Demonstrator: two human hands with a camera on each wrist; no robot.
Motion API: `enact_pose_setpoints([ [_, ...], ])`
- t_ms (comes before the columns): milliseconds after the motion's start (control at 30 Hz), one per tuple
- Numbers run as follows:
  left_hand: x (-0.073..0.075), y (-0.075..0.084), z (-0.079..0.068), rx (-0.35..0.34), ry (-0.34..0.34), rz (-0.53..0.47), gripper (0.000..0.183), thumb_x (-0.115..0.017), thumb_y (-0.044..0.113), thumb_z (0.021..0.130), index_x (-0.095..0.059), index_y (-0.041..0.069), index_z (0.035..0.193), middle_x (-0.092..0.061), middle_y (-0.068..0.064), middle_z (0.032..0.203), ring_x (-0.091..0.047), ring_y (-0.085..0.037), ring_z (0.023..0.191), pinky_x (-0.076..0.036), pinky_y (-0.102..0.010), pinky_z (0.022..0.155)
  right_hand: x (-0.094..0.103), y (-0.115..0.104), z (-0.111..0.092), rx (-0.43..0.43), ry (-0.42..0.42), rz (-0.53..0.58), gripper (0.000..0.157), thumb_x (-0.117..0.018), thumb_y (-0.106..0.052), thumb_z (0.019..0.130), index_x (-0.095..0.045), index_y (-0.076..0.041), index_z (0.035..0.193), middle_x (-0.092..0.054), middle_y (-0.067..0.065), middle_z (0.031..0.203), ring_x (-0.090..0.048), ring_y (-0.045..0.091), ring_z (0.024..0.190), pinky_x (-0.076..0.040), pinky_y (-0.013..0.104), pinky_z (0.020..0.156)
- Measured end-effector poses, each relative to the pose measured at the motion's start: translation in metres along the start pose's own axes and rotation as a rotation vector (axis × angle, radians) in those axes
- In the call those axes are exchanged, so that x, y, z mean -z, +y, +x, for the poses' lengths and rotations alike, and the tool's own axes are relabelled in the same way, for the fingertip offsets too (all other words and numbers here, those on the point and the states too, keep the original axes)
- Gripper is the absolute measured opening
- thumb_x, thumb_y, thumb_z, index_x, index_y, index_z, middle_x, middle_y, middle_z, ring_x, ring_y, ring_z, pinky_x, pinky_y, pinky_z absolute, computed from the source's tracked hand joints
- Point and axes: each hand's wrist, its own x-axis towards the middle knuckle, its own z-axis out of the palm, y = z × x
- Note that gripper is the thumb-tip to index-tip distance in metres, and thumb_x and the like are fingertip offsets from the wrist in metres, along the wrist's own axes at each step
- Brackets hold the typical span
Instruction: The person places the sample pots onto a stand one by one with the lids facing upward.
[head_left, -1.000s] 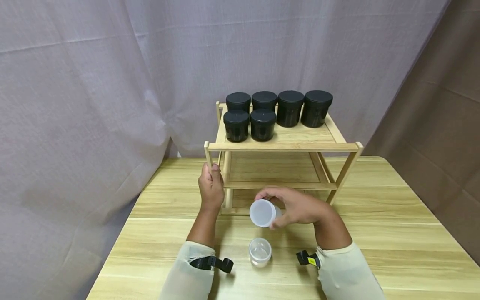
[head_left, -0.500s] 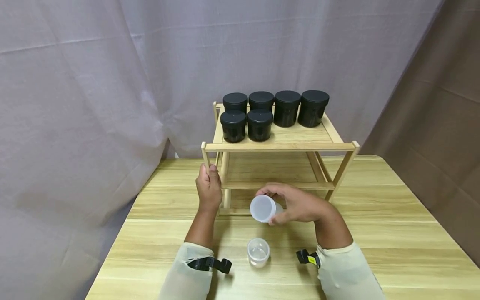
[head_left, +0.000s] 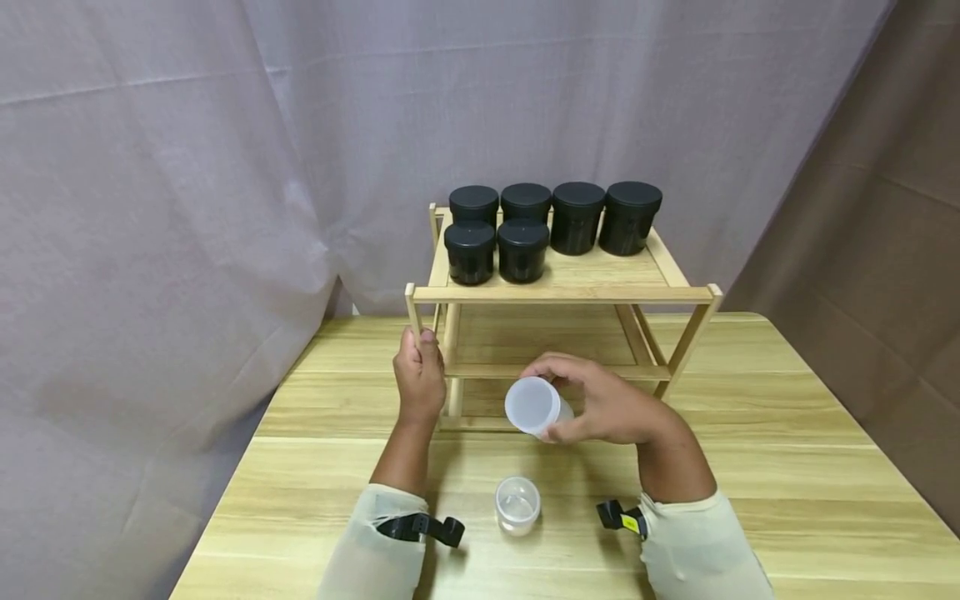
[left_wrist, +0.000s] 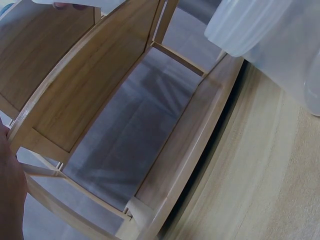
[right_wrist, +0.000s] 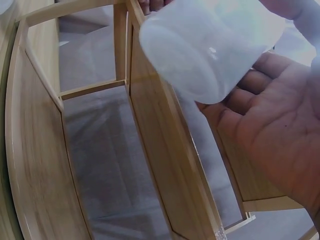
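My left hand (head_left: pixel 418 379) grips the front left post (head_left: pixel 414 310) of a light wooden shelf rack (head_left: pixel 562 294). In front of the rack, my right hand (head_left: pixel 609 407) holds a translucent white plastic jar (head_left: pixel 534 406) above the table, fingers over its far side and thumb below. That jar is tipped sideways, its round white end turned towards me. The right wrist view shows the jar (right_wrist: pixel 200 55) close up, between thumb and curled fingers. A second translucent jar (head_left: pixel 517 507) stands upright on the table between my forearms; part of it fills the upper right of the left wrist view.
Several black lidded jars (head_left: pixel 522 252) stand on the rack's top shelf, at its left and back. Lower shelves (head_left: pixel 547 333) sit beneath. The wood-grain table (head_left: pixel 787 467) extends to both sides, and a grey curtain (head_left: pixel 360 125) hangs behind.
My right hand has lifted the held jar a little, moving it towards the rack and slightly right. The left hand keeps its grip on the post, and the standing jar has stayed put.
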Motion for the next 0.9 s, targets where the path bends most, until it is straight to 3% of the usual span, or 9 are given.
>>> enact_pose_setpoints([
  [567, 0.004, -0.001, -0.001, -0.002, 0.021, 0.037, 0.047, -0.048, 0.027, 0.12, -0.047, -0.008, 0.088, -0.041, 0.015, 0.058, -0.037, 0.002, 0.05, -0.029, -0.016, 0.044, -0.003, -0.005, 0.003, 0.207, 0.243, 0.087, 0.063, -0.087, 0.011, 0.083, -0.064, 0.002, 0.14, -0.068, 0.017, 0.13, -0.067, 0.014, 0.108, -0.058, 0.022, 0.097],
  [900, 0.0, 0.0, 0.0, 0.01, 0.014, 0.053, 0.031, -0.046, 0.008, 0.116, -0.048, -0.007, 0.089, -0.043, 0.013, 0.058, -0.037, 0.001, 0.05, -0.027, -0.016, 0.043, -0.001, -0.016, 0.0, 0.253, 0.445, 0.125, 0.062, -0.082, 0.021, 0.078, -0.064, 0.009, 0.136, -0.068, -0.005, 0.129, -0.068, 0.01, 0.105, -0.06, 0.019, 0.09],
])
